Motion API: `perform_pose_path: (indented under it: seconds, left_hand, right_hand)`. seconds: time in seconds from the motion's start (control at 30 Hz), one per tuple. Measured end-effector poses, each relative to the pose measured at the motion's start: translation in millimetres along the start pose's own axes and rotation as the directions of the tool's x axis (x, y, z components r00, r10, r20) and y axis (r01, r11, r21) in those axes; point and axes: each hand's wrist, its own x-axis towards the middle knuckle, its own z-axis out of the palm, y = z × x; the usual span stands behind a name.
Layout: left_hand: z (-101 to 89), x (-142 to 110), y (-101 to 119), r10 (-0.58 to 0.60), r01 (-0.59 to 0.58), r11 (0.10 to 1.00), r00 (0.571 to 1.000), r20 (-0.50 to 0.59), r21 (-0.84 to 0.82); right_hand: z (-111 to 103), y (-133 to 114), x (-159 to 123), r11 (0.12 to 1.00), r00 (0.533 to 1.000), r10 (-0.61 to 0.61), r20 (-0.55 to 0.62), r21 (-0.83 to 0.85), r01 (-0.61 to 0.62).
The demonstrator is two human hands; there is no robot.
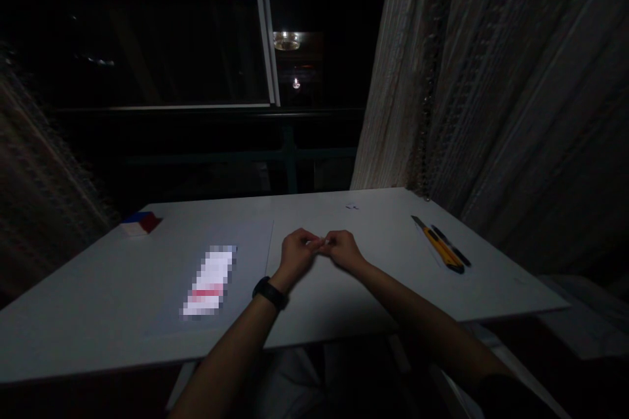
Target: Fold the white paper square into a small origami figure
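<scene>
My left hand (pixel 297 253) and my right hand (pixel 343 250) meet above the middle of the white table (pixel 344 314). Fingertips of both are pinched together around a small white piece (pixel 323 242), mostly hidden by the fingers; its kind is too small to make out. A dark watch (pixel 270 293) is strapped on my left wrist. Beyond the hands lie a few tiny dark-marked scraps (pixel 352 207). A lit phone (pixel 209 281) with a blurred screen rests to the left, on a large pale sheet (pixel 255 262).
On the right side lie a yellow utility knife (pixel 442 249) and a black pen (pixel 452 246), side by side. A puzzle cube (pixel 140 223) sits at the far left. Behind the table are a window (pixel 265 46) and a hanging curtain (pixel 393 78). The room is dim.
</scene>
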Motion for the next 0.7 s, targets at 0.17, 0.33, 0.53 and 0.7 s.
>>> perform_pose_path:
  seconds: [0.17,0.33,0.53,0.7]
  left_hand:
    - [1.9,1.1,-1.5,-0.058,0.060,0.996,0.998,0.029,-0.070]
    - [0.2,2.1,-0.2,-0.071,0.075,0.993,0.997,0.043,-0.094]
    - [-4.2,0.5,6.3,-0.040,0.043,0.998,0.998,0.055,-0.045]
    - [-4.3,-1.0,7.1,-0.067,0.070,0.997,0.995,0.079,-0.036]
  right_hand:
    - [-5.2,4.5,3.8,0.995,0.996,0.033,0.086,0.088,-0.041]
    - [-8.2,9.3,6.8,0.981,0.989,-0.006,0.150,0.195,-0.023]
    - [-8.5,6.2,4.6,0.968,0.982,0.022,0.187,0.241,-0.067]
    - [-8.1,3.0,3.1,0.956,0.975,0.050,0.216,0.274,-0.110]
